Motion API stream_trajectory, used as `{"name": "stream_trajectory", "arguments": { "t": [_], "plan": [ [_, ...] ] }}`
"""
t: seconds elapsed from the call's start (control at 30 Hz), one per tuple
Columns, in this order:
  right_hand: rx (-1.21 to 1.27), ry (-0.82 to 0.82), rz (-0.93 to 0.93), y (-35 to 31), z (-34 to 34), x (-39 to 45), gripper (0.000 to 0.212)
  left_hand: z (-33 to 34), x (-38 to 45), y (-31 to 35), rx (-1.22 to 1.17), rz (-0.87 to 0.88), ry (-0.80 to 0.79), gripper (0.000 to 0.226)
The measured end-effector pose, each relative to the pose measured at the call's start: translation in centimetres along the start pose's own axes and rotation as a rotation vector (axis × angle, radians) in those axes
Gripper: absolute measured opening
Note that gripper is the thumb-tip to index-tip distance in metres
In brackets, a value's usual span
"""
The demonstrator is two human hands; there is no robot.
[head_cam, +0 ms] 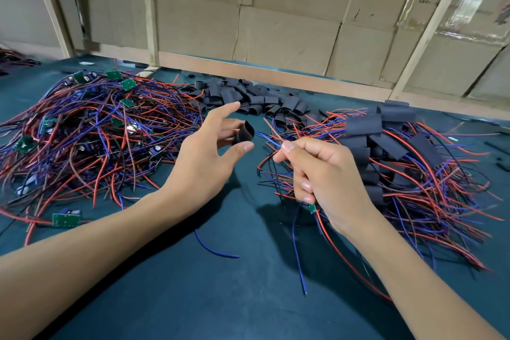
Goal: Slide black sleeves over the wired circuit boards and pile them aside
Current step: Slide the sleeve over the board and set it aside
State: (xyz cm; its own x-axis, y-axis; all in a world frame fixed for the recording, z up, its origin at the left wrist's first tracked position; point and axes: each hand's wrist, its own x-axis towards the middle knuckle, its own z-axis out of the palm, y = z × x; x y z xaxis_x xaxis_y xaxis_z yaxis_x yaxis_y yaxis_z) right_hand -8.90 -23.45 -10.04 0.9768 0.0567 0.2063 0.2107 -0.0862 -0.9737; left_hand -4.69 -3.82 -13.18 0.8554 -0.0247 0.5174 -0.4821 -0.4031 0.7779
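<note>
Above dark green table mat (171, 284), left hand (205, 159) pinches short black tube sleeve (242, 132) between thumb and middle fingers, index finger extended. Right hand (323, 174) pinches red and blue wires (271, 138) at fingertips, small green circuit board (312, 207) poking below palm. Unsleeved wired boards (91, 130) heaped left; loose black sleeves (248, 99) behind; sleeved pile (400, 152) right.

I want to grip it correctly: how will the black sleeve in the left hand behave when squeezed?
The black sleeve looks thin-walled and bent, so probably soft and easily flattened. The left hand pinches it with the fingertips alone, so it is likely very light.
</note>
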Motion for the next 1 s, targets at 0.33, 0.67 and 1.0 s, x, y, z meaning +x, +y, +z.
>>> {"name": "stream_trajectory", "arguments": {
  "t": [0.33,0.67,1.0],
  "plan": [
    [-0.077,0.014,-0.092,-0.22,0.38,-0.17,0.026,0.07,0.13,-0.27,0.012,-0.017,0.016,0.058],
    [-0.118,0.075,-0.107,-0.17,0.15,0.08,0.026,-0.04,-0.32,0.41,0.029,0.083,-0.078,0.048],
    [-0.194,0.007,-0.136,-0.15,-0.12,-0.13,0.025,0.06,-0.45,0.58,-0.014,0.091,-0.059,0.048]
  ]
}}
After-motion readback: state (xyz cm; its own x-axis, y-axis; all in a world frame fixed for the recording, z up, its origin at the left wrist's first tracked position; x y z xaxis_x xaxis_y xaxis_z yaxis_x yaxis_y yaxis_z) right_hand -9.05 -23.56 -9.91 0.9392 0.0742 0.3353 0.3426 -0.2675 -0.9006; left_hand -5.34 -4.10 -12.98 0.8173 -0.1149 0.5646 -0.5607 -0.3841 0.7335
